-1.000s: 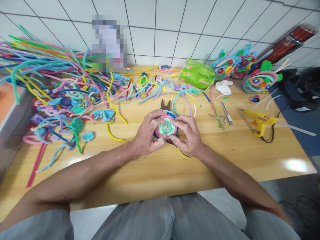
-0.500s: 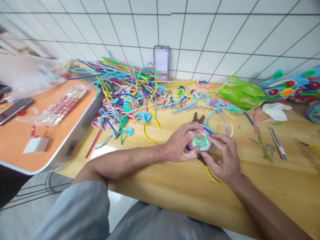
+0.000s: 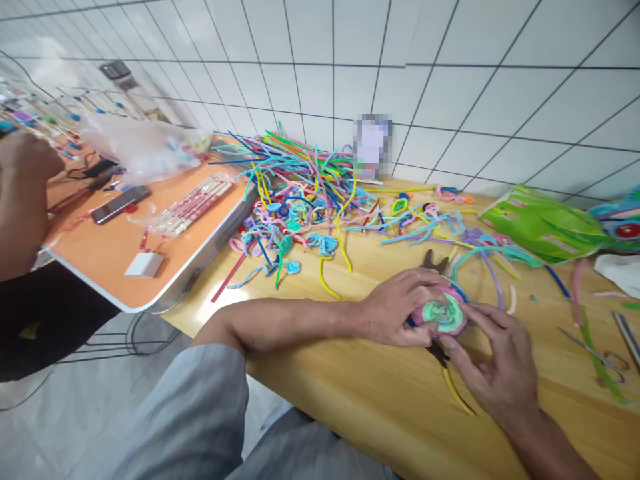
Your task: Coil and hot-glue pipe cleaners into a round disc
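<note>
Between my hands is a round coil of pipe cleaners [image 3: 442, 313], green at its centre with pink and blue rings around it. My left hand [image 3: 400, 308] grips its left side, fingers over the top edge and thumb low on its face. At the right rim, my right hand [image 3: 500, 353] pinches the coil between thumb and fingertips. Beneath the coil lie pliers [image 3: 436, 261], their dark jaws showing above it and a yellow handle below. A light teal pipe cleaner [image 3: 465, 257] curves just beyond the coil.
A heap of pipe cleaners [image 3: 300, 160] lies by the wall, with coiled scraps in front. Scissors [image 3: 600, 357] and a cutter [image 3: 627, 337] are at right, near a green packet [image 3: 545, 227]. On the left, another person's hand [image 3: 30, 160] is over an orange table [image 3: 107, 277].
The view has swung left, so everything appears further right and another person's arm has come into sight. Both my hands still hold the coil, with little change in grip.
</note>
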Demonstrator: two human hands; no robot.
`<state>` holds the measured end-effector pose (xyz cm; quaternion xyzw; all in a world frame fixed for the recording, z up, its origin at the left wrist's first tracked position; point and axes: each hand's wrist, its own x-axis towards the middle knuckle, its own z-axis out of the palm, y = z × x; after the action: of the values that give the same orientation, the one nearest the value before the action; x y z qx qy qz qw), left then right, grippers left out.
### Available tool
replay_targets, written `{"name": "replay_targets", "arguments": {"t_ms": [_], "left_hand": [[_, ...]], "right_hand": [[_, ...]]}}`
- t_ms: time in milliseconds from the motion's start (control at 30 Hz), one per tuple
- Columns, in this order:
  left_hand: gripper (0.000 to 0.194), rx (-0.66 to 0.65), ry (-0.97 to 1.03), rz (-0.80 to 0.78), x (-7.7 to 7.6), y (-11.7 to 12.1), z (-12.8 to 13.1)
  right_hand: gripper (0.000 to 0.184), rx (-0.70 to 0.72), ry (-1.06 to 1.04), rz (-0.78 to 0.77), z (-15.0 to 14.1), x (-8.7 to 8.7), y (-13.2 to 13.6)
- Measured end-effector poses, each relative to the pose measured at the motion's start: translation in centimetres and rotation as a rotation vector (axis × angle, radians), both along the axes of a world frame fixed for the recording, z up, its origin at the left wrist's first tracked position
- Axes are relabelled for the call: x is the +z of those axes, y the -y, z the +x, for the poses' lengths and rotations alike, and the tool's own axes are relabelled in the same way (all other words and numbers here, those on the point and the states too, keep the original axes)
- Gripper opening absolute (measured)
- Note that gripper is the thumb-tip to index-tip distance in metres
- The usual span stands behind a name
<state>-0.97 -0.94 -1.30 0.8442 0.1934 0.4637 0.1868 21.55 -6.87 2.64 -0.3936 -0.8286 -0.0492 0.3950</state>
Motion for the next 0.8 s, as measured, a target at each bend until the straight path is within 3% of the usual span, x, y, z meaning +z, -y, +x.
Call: {"name": "replay_targets", "arguments": {"t_ms": [133,367,800], "left_hand": [[0.054,-0.016,-0.099,-0.096,0.3,0.0,0.0],[0.048,-0.010,-0.206,-0.166,1.2,0.0,0.2],[0.043,0.022,-0.268,-0.115,2.1,0.1,0.3]], "right_hand": [[0.057,-0.069,-0.026,-0.056,1.1,-0.8,0.0],[0.058,-0.102,-0.009,-0.084,2.0,-1.0,-0.3],[0.063,-0.121,-0.001,-0.079,2.2,-1.0,-0.7]]}}
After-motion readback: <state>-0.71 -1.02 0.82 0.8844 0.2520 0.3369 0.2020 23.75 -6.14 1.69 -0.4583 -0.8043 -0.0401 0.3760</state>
